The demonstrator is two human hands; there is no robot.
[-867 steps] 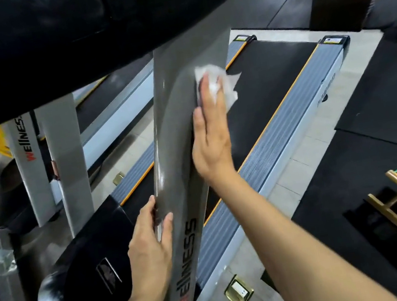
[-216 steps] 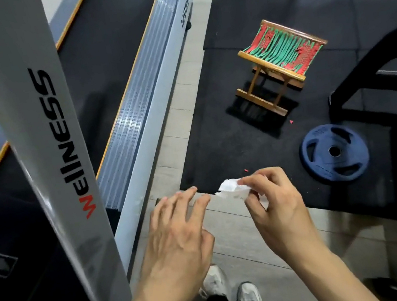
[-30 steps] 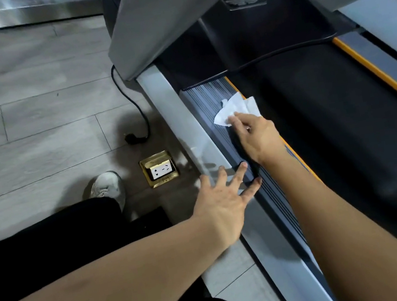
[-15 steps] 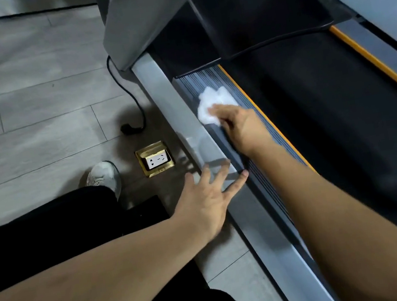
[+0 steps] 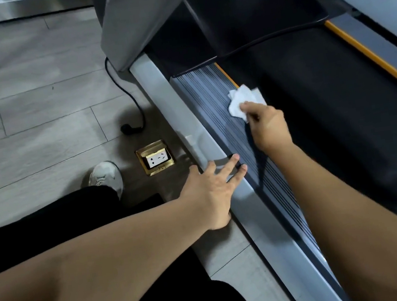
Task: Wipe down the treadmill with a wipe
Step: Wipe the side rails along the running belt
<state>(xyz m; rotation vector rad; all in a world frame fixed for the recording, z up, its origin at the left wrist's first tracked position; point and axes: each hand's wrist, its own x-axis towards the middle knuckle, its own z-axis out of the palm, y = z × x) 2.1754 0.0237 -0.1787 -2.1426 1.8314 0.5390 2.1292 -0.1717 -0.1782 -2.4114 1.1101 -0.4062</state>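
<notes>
Head view shows the right hand (image 5: 269, 126) at centre right of the frame, fingertips pinching a crumpled white wipe (image 5: 243, 103) and holding it against the ribbed side rail (image 5: 213, 101) of the treadmill (image 5: 341, 107). The left hand (image 5: 214, 189), at centre frame, lies flat with fingers spread and straight on the smooth silver edge trim (image 5: 200, 134), bracing the body and gripping nothing.

To do this stroke well, I judge the wipe should run along the grooves rather than across them, with the palm flattening more of the tissue so it reaches into the ridges; a pinched wad likely covers only a narrow strip. Overlapping passes toward the lower part of the frame would suit.

Thin and soft, the wipe folds easily. Fine parallel grooves line the blue-grey rail, bordered by an orange strip (image 5: 225, 74). Beside it the running belt (image 5: 332, 129) looks matte black. At left, a brass floor socket (image 5: 155, 158) sits in grey plank flooring (image 5: 32, 124), near a black cable (image 5: 129, 96).
</notes>
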